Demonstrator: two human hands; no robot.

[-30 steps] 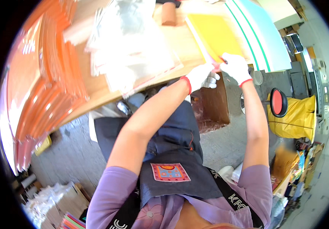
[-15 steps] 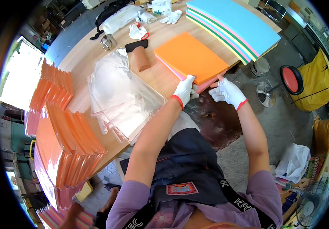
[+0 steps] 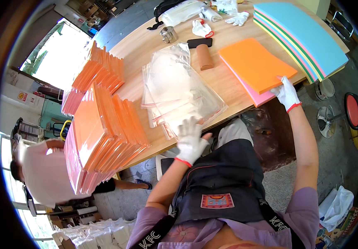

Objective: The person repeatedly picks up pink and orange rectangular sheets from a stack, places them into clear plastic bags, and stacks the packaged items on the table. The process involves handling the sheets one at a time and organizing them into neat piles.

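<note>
While your right hand [image 3: 287, 94] gripped the near right end of the orange paper [image 3: 254, 62], whose long side slanted from far left to near right, your unclenched left hand [image 3: 190, 141] spread its fingers at the nearer clear bags' [image 3: 175, 89] near edge.

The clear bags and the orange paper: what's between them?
In the head view, a brown cylinder on the tabletop lies between the clear bags and orange paper.
</note>
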